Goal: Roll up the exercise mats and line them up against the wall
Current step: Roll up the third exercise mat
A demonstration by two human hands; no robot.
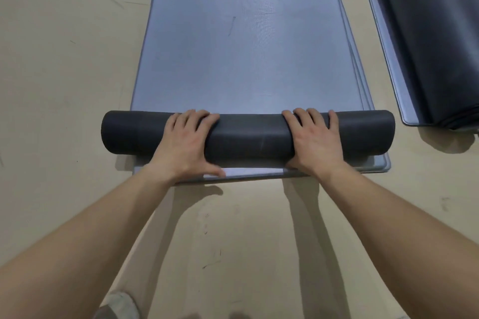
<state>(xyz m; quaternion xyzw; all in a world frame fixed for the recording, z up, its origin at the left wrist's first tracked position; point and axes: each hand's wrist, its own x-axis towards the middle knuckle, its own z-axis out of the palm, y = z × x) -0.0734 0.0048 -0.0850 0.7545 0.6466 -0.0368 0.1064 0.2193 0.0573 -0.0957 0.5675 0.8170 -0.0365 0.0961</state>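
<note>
We grasp the dark roll with our left hand and right hand, spread apart to keep it straight. Most of the flat mat lies beyond, unrolled.

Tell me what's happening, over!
Left hand, right hand grip dark grey rolled mat end. Blue-grey flat mat stretch ahead unrolled. Second dark rolled mat lies apart, right.
</note>
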